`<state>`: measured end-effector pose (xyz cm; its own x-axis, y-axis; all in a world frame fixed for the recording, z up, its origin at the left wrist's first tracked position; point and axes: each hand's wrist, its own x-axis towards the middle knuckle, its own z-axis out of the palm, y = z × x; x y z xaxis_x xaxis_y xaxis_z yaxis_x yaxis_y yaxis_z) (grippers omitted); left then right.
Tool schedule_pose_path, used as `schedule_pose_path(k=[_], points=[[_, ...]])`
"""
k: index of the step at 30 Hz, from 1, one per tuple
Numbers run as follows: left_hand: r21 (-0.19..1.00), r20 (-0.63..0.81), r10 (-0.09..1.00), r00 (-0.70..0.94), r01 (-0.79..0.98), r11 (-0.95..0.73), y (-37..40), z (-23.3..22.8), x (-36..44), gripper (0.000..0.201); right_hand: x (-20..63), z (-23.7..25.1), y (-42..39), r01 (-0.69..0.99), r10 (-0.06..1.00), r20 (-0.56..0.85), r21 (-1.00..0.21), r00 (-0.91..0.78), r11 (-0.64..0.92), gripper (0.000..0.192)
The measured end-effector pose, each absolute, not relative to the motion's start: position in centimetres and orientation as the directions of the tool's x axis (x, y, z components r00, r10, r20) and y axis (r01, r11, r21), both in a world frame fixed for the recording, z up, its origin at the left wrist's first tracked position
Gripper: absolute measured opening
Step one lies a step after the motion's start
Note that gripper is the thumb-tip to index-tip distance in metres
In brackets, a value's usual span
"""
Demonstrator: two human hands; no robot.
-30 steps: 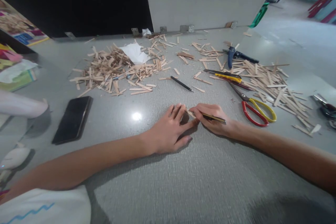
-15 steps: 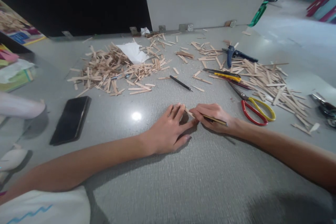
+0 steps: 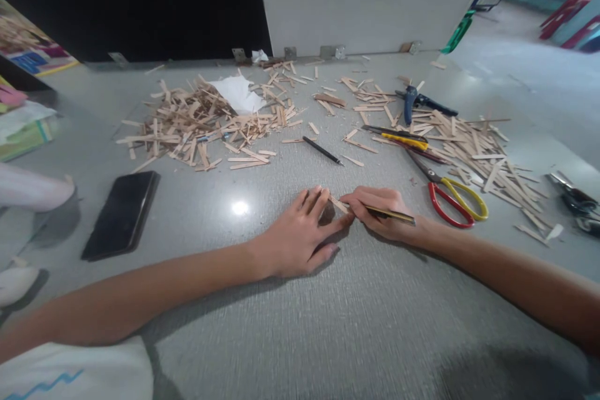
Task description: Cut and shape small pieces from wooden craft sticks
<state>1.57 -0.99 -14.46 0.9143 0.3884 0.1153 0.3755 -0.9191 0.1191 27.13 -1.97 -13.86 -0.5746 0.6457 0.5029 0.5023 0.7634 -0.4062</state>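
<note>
A small wooden craft stick (image 3: 338, 203) lies on the grey table between my two hands. My left hand (image 3: 300, 231) rests palm down with its fingers spread, the index and middle fingers at the stick. My right hand (image 3: 379, 209) is closed round a dark pencil with a gold stripe (image 3: 391, 215); its point meets the stick, though the fingers partly hide the tip. Just beyond both hands lies a black pen (image 3: 323, 150). Red-and-yellow-handled scissors (image 3: 452, 200) lie right of my right hand, near a yellow and black cutter knife (image 3: 405, 139).
A heap of wooden sticks (image 3: 187, 128) with white paper (image 3: 239, 95) lies at the back left, and more sticks (image 3: 487, 156) are at the right. Blue-handled cutters (image 3: 412, 103) lie at the back. A phone (image 3: 120, 215) is on the left. A panel (image 3: 379, 0) stands behind.
The pencil's rear end has swung slightly right and down as my right hand shifted a little. My left hand stays in place. The whole view has drifted slightly.
</note>
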Motion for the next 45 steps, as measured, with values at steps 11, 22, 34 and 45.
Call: schedule_pose_path(k=[11, 22, 34, 45], points=[[0.169, 0.104, 0.401, 0.91, 0.381, -0.909, -1.1, -14.4, 1.5, 0.058, 26.7, -13.2, -1.5, 0.48, 0.716, 0.448, -0.536, -0.536, 0.695, 0.026], [0.143, 0.086, 0.402, 0.911, 0.388, -0.91, -1.2, -14.3, 1.6, 0.057, 26.7, -13.4, -1.3, 0.462, 0.731, 0.436, -0.576, -0.525, 0.675, 0.028], [0.153, 0.108, 0.407, 0.907, 0.389, -0.908, -1.2, -14.6, 1.4, 0.058, 26.3, -13.9, -1.2, 0.466, 0.756, 0.436, -0.602, -0.488, 0.648, 0.03], [0.102, 0.068, 0.421, 0.904, 0.414, -0.905, -1.2, -14.7, 1.7, 0.062, 26.5, -14.3, -1.4, 0.457, 0.668, 0.48, -0.49, -0.569, 0.742, 0.035]])
